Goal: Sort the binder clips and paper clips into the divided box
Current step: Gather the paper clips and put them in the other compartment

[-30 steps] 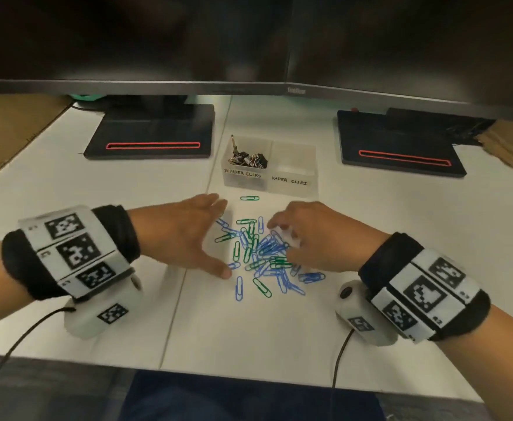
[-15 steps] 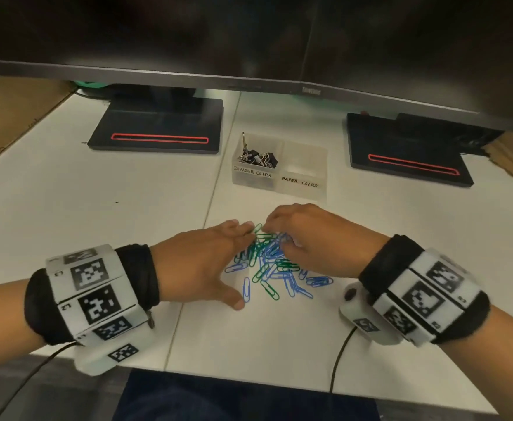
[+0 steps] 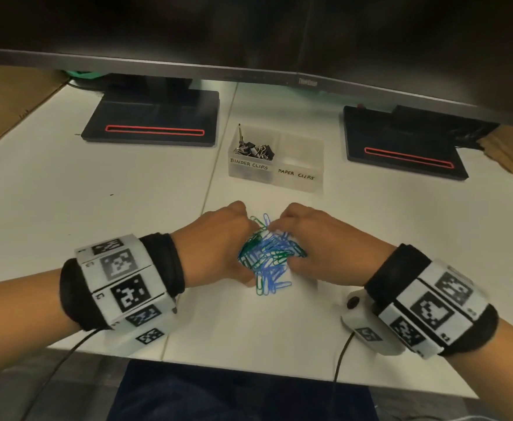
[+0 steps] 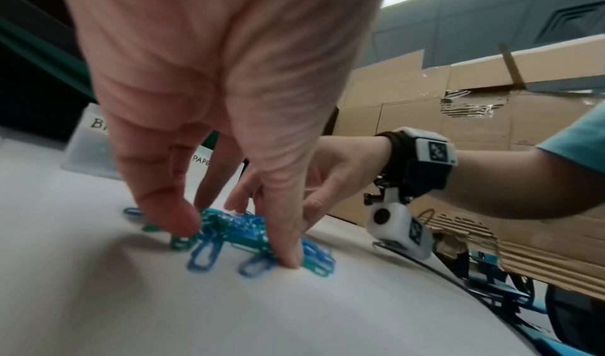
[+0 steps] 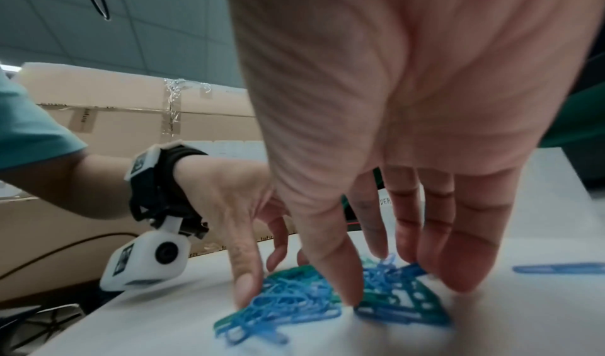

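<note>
A heap of blue and green paper clips (image 3: pixel 267 256) lies on the white table, bunched between my two hands. My left hand (image 3: pixel 219 238) cups its left side, fingers (image 4: pixel 163 206) extended down with their tips on the clips (image 4: pixel 235 232). My right hand (image 3: pixel 319 238) presses in from the right, fingertips (image 5: pixel 458 271) on the table round the pile (image 5: pixel 311 291). One blue clip (image 5: pixel 556 268) lies apart to the right. Behind stands the clear divided box (image 3: pixel 297 180); black binder clips (image 3: pixel 253 150) fill its left compartment, and the right one is labelled PAPER CLIPS.
Two black monitor stands (image 3: pixel 152 117) (image 3: pixel 401 141) flank the box, under the low monitor edge (image 3: pixel 249 71). Cardboard (image 3: pixel 6 101) borders the table on the left and far right (image 3: pixel 507 153). The table's front edge (image 3: pixel 249 369) runs just behind my wrists.
Both hands have swept inward toward each other. The scattered clips have been pushed into one tight heap between them.
</note>
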Demonstrator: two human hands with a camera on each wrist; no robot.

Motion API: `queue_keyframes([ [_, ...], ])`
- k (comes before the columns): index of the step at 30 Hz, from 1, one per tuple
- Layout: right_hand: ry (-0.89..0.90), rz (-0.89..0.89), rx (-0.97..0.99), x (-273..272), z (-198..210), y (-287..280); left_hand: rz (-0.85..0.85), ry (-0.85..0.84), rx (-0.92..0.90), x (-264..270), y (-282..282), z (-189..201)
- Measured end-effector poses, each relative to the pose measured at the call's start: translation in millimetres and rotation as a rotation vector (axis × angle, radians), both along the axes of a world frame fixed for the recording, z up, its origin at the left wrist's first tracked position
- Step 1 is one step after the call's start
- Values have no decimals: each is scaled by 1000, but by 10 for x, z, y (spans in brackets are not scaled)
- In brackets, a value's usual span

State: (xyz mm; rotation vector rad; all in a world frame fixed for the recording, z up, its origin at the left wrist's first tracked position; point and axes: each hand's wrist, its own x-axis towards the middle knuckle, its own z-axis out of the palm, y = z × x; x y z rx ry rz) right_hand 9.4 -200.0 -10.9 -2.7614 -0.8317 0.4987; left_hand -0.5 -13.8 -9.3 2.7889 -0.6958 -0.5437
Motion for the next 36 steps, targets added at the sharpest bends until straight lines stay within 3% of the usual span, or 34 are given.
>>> queue_keyframes([
  [5, 24, -122, 2, -97, 109, -296, 48, -47, -73, 26, 168, 38],
  [9, 100, -166, -53, -279, 61, -279, 62, -8, 31, -35, 321, 19],
  [17, -16, -194, -27, -84, -99, 181, 118, 19, -106, 173, 21, -50],
  [21, -26, -272, 45, 25, 48, -2, 121, 25, -149, 193, 34, 38],
  [25, -113, -343, -113, 79, 22, -253, 106, -8, -46, 43, 158, 99],
  [28, -83, -307, -85, 74, -44, -170, 57, 59, 27, -120, 90, 8],
  [32, -74, -182, 8, 12, -17, 52, 77, 33, -53, -19, -65, -63],
  [36, 1, -203, 103, 52, 90, 64, 106, 23, -96, 97, -90, -38],
])
